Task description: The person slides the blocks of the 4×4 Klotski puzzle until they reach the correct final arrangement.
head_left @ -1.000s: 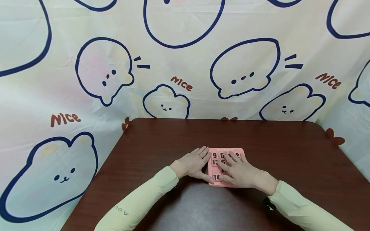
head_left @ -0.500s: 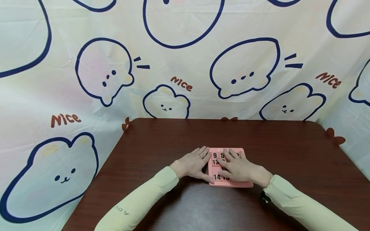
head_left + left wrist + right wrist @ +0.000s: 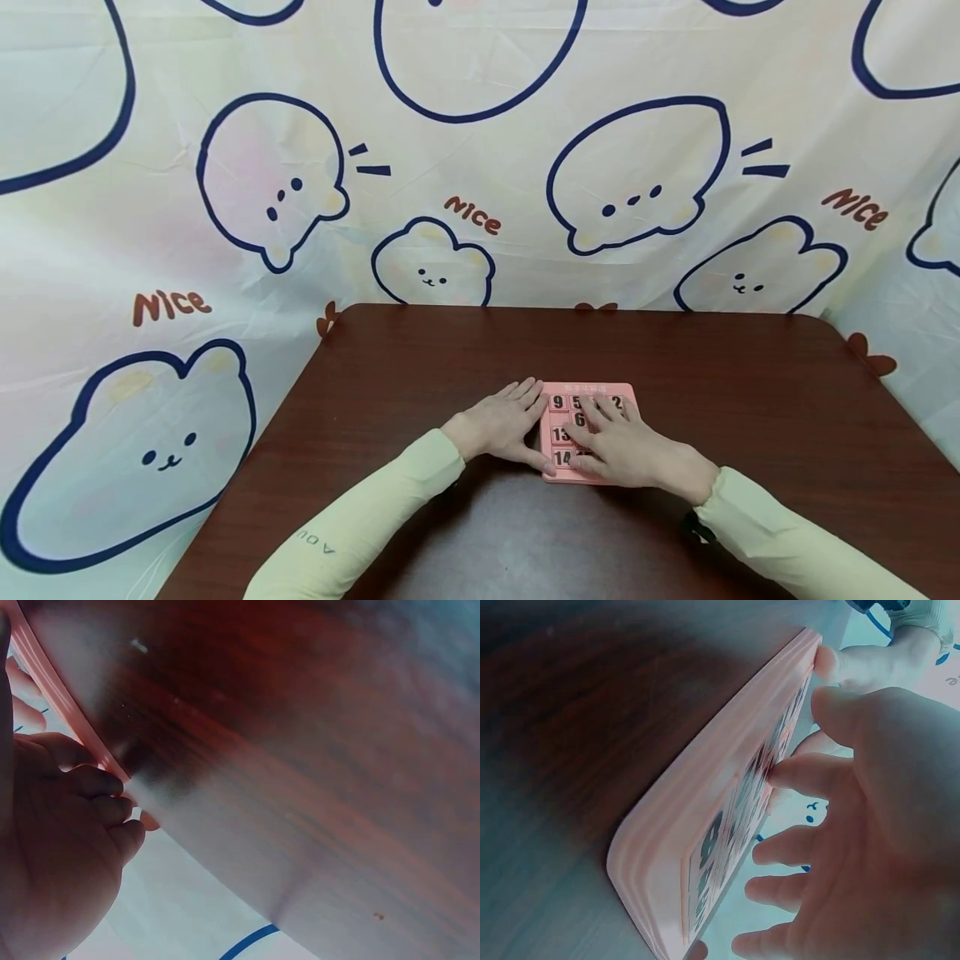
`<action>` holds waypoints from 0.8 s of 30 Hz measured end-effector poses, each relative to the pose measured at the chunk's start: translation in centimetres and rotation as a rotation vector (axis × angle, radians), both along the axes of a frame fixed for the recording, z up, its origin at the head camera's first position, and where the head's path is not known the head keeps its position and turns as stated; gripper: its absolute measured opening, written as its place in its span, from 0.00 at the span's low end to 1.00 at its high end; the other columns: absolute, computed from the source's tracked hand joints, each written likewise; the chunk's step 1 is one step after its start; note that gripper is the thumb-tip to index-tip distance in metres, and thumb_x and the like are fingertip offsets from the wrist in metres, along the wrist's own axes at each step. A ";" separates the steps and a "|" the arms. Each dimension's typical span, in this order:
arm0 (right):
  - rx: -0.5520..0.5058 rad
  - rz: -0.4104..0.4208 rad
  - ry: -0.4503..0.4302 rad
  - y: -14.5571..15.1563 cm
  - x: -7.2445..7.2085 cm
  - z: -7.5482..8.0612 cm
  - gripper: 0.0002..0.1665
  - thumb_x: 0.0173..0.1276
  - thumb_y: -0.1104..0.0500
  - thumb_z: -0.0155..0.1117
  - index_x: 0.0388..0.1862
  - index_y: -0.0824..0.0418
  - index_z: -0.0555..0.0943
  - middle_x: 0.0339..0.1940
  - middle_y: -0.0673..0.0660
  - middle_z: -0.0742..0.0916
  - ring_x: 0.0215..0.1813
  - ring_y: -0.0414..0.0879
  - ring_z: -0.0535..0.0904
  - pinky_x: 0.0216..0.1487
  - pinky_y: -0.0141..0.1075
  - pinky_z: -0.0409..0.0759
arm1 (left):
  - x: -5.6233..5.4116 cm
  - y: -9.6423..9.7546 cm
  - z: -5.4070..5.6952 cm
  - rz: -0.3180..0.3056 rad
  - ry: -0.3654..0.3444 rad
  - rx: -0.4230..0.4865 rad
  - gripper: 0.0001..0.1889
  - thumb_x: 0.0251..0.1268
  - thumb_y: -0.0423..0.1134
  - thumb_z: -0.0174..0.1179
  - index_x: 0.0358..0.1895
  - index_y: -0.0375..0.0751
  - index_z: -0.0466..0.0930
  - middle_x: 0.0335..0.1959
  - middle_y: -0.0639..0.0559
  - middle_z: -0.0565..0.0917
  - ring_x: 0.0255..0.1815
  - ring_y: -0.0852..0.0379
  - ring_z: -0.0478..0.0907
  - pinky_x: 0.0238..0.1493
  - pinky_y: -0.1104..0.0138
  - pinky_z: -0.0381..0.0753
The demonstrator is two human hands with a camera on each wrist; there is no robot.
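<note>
A pink number slide puzzle (image 3: 592, 388) lies flat on the table, its tiles printed with black digits. My left hand (image 3: 501, 425) rests along its left side, fingers straight, thumb at the near left corner. In the left wrist view, the fingers meet the puzzle's pink edge (image 3: 67, 705). My right hand (image 3: 633, 450) spreads over the right part, hiding many tiles. One fingertip touches the tile 13 (image 3: 558, 434), which sits between two rows above the tile 14 (image 3: 560, 458). In the right wrist view, a right fingertip meets the tile face while other fingers hover over the puzzle (image 3: 675, 825).
The dark brown wooden table (image 3: 435, 350) extends around the puzzle on all sides. Behind it hangs a pale cloth (image 3: 525, 167) with blue-outlined cartoon bears, reaching down to the table's far edge.
The tile 13 has slid toward me from its place in the second row. My right hand shifted slightly left and then back right. My left hand stays put.
</note>
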State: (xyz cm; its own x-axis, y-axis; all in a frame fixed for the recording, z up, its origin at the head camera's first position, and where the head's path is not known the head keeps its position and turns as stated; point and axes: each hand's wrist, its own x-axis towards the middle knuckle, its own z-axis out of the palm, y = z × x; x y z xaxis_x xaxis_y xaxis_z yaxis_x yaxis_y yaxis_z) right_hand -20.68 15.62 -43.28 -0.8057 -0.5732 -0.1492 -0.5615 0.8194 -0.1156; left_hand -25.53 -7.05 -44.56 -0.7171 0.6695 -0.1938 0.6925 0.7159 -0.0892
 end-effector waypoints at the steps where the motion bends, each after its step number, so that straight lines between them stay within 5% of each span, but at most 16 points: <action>1: -0.002 0.006 0.005 0.0 0.1 0.0 0.33 0.73 0.37 0.51 0.71 0.49 0.72 0.78 0.68 0.62 0.79 0.68 0.52 0.71 0.72 0.51 | 0.0 0.0 0.0 0.000 -0.002 0.000 0.63 0.47 0.86 0.43 0.79 0.43 0.49 0.81 0.44 0.48 0.83 0.49 0.41 0.81 0.59 0.47; 6: -0.007 0.034 0.007 0.2 0.1 0.1 0.32 0.73 0.37 0.52 0.70 0.49 0.74 0.77 0.69 0.63 0.78 0.69 0.54 0.69 0.74 0.52 | 0.0 0.0 0.1 0.002 -0.003 -0.003 0.63 0.47 0.86 0.42 0.79 0.43 0.48 0.81 0.44 0.47 0.83 0.49 0.41 0.81 0.59 0.46; 24: -0.008 -0.061 -0.068 -0.1 -4.3 0.3 0.36 0.76 0.38 0.48 0.77 0.52 0.63 0.79 0.72 0.56 0.79 0.71 0.48 0.68 0.75 0.50 | 0.1 0.1 0.1 -0.009 0.012 -0.003 0.62 0.47 0.86 0.43 0.79 0.42 0.50 0.81 0.43 0.49 0.82 0.49 0.44 0.81 0.59 0.48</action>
